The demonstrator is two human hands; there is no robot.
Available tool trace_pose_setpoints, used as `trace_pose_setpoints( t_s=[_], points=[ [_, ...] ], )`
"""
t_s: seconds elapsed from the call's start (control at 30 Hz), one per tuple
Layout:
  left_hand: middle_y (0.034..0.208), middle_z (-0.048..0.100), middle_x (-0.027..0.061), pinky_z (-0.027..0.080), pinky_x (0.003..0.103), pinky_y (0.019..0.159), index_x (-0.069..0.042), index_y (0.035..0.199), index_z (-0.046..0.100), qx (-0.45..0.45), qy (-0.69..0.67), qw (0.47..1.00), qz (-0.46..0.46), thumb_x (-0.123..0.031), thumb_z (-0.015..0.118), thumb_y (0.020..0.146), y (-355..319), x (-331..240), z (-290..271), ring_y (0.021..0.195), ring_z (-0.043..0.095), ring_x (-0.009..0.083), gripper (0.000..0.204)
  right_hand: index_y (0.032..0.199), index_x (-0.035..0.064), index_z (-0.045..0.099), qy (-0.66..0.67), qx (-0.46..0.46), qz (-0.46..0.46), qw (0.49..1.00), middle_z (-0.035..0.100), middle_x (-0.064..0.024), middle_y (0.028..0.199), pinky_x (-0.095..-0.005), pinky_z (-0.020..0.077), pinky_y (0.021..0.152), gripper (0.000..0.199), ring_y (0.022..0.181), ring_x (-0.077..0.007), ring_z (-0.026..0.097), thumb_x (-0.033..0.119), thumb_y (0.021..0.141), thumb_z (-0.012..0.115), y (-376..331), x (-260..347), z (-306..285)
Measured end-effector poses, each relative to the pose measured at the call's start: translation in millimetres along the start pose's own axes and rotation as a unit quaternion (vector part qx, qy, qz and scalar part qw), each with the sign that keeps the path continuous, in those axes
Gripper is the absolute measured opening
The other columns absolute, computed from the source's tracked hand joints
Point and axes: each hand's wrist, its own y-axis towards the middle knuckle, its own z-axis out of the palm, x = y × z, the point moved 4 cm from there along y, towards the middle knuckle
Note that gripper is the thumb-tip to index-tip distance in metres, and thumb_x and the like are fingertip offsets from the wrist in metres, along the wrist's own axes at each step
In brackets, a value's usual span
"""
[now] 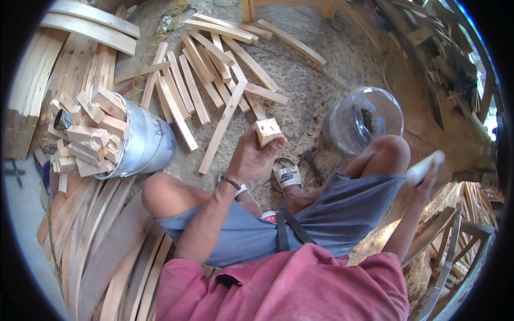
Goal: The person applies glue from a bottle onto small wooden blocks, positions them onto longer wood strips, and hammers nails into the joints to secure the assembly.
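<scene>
My left hand [251,155], with a dark bead bracelet at its wrist, is closed around a pale piece of wood [268,128]. The squared end of the wood faces up and shows dark marks and a wet-looking patch. Out to the right, beside my knee, my right hand [426,180] grips a white bottle-like object [426,167], slightly blurred. Its exact kind is unclear. Between my feet and the clear tub lies a dark tool [312,167], partly hidden by my leg.
Many wooden sticks [225,123] lie scattered on the floor ahead. At left stands a metal bucket [147,142] heaped with wood blocks [88,140]. A clear plastic tub [342,125] holds small dark pieces. Long boards [101,235] lie at lower left; a wood pile [452,64] rises at right.
</scene>
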Motion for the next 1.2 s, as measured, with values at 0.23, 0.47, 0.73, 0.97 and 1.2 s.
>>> trace_pose_setpoints(
  t_s=[0.23,0.47,0.73,0.97,1.2],
  points=[
    [0.104,0.067,0.0051,0.052,0.029,0.083,-0.003,0.118,0.063,-0.038,0.106,0.991,-0.073,-0.041,0.075,0.09,-7.7,33.0,-16.1,0.096,0.063,0.0124,0.049,0.143,0.0017,0.045,-0.501,0.258,-0.11,0.819,0.055,-0.0163,0.136,-0.0355,0.0443,0.106,0.056,0.124,-0.0243,0.055,0.032,0.098,0.06,-221.5,-119.4,93.8],
    [0.107,0.066,0.0071,0.051,0.031,0.085,-0.002,0.125,0.059,-0.035,0.098,0.988,-0.111,-0.052,0.067,0.091,-25.0,49.7,-13.0,0.099,0.062,0.0145,0.062,0.137,-0.0018,0.049,-0.509,0.132,-0.107,0.844,0.059,-0.0179,0.129,-0.0343,0.0482,0.103,0.043,0.118,-0.024,0.059,0.021,0.101,0.055,-194.2,-113.7,93.2],
    [0.076,0.051,0.0019,0.054,0.027,0.06,-0.004,0.105,0.059,-0.012,0.007,0.997,-0.071,-0.078,0.053,0.084,16.1,5.6,-17.6,0.071,0.056,0.0124,0.077,0.13,-0.0083,0.053,-0.087,0.062,-0.268,0.957,0.065,-0.0195,0.12,-0.0333,0.051,0.097,0.036,0.108,-0.0242,0.065,0.011,0.1,0.052,-182.2,143.2,144.6],
    [0.086,0.058,0.0045,0.055,0.027,0.062,-0.005,0.108,0.063,0.017,0.005,1.0,0.014,-0.073,0.058,0.085,34.8,-73.0,-18.2,0.078,0.06,0.0133,0.073,0.138,-0.0009,0.05,-0.048,0.633,-0.201,0.746,0.067,-0.0183,0.119,-0.0388,0.0499,0.096,0.068,0.112,-0.0258,0.065,0.024,0.082,0.079,-336.6,133.5,336.9],
    [0.131,0.059,0.0206,0.044,0.041,0.106,-0.005,0.141,0.048,0.144,0.474,0.868,0.025,-0.052,0.071,0.087,24.6,-5.1,-54.6,0.129,0.053,0.027,0.075,0.129,-0.0026,0.053,-0.022,0.638,-0.013,0.77,0.064,-0.0073,0.107,-0.0296,0.0499,0.083,0.052,0.095,-0.0136,0.061,0.026,0.09,0.073,-336.7,67.8,318.0]
  ],
)
